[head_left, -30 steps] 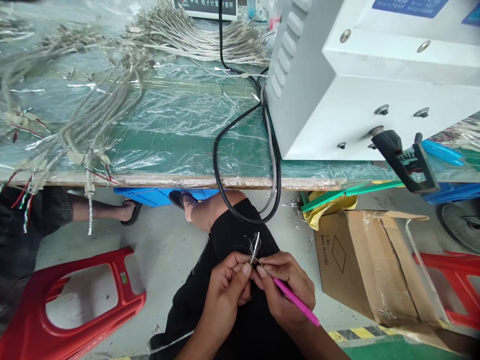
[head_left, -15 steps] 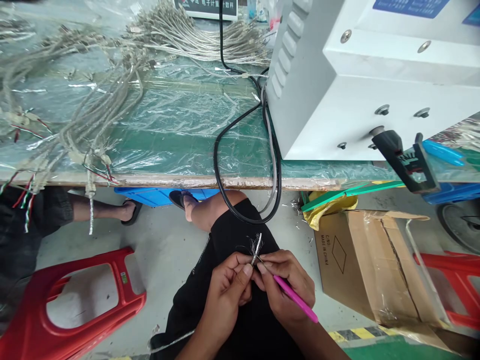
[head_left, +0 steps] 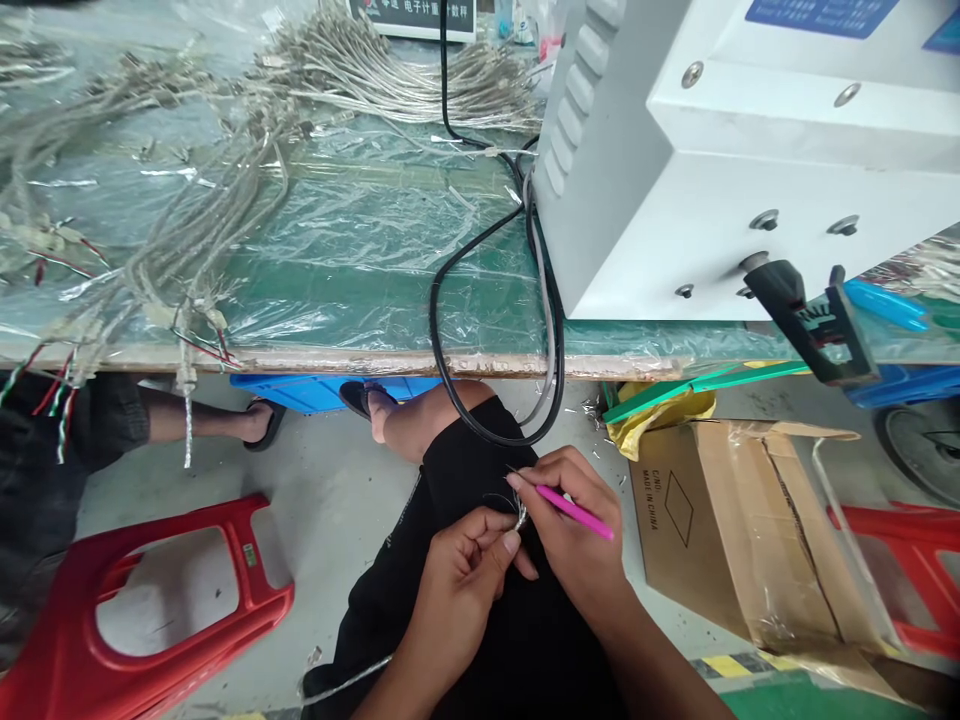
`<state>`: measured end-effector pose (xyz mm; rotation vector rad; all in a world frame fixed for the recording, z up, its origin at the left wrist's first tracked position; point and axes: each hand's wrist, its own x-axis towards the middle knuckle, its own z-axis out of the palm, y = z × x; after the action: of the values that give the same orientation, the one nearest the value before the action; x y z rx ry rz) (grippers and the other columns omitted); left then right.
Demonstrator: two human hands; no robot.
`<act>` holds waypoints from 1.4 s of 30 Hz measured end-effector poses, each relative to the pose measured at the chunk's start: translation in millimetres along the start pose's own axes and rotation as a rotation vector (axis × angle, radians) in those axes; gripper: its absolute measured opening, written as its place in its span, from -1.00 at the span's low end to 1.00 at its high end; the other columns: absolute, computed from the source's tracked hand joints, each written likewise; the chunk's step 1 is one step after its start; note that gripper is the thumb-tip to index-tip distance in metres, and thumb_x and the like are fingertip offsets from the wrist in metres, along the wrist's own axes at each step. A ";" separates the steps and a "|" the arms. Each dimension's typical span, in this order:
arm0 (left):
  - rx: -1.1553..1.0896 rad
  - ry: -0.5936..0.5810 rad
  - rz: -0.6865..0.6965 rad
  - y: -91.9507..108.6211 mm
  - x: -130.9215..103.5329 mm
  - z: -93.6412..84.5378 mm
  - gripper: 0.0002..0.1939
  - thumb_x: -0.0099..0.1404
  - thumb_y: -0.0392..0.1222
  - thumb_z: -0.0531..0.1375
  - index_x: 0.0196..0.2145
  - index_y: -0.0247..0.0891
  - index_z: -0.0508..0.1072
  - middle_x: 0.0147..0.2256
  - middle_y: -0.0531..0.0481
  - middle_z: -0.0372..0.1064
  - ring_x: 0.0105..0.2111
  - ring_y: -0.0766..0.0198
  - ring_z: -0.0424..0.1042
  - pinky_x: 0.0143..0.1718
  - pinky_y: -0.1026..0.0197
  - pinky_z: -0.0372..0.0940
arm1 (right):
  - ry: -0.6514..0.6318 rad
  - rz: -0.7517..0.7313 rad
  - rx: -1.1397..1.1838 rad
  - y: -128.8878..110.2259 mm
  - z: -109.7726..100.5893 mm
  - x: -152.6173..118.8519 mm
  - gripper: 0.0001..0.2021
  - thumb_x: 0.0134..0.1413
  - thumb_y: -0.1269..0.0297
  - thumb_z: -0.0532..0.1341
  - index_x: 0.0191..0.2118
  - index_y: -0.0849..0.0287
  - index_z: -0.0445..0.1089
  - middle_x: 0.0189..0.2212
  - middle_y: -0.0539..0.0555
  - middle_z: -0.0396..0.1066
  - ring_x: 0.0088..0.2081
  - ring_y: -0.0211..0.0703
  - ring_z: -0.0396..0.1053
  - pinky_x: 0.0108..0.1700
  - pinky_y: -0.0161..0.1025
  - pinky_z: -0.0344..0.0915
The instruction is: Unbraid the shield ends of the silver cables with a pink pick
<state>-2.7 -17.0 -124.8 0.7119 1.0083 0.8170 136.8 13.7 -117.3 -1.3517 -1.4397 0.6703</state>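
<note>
Over my lap, my left hand [head_left: 472, 560] pinches a cable near its end, where silvery shield strands [head_left: 520, 515] stick out frayed. The cable's tail [head_left: 349, 683] trails behind my left forearm. Just right of it, my right hand [head_left: 574, 510] is closed on a slim pink-handled tool [head_left: 576, 513]. A thin dark tip [head_left: 514, 470] pokes out beyond my right fingertips; its exact shape is too small to tell. My right fingers are close beside the frayed strands, and whether they touch them I cannot tell.
Bundles of clear-jacketed cables [head_left: 202, 230] lie on the plastic-covered bench [head_left: 360, 260], some hanging over its edge. A white machine [head_left: 750, 220] stands at right. A black cord loop [head_left: 435, 310] droops above my knee. A red stool [head_left: 172, 600], a cardboard box [head_left: 720, 520] and another person's leg [head_left: 195, 415] are around me.
My right hand has moved up with the pink tool, its tip now above the strands. The frayed end, which stood upright between both hands, is now bent and partly hidden by the right fingers.
</note>
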 end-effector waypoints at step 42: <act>-0.222 -0.010 0.050 -6.2 1.0 -3.2 -0.79 0.37 -0.09 0.24 -0.28 -0.33 0.48 -0.50 -0.07 0.53 -0.69 0.52 -0.02 -0.64 0.33 -0.07 | 0.097 -0.113 -0.002 3.9 -5.8 -41.4 -0.81 0.07 0.61 0.30 -0.34 0.16 0.41 -0.44 -0.01 0.43 -0.41 -0.24 0.45 -0.42 -0.29 0.39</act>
<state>-3.8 -18.9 -131.6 0.5516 0.8772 0.9514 138.1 -26.0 -130.7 -1.2769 -1.4278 0.5230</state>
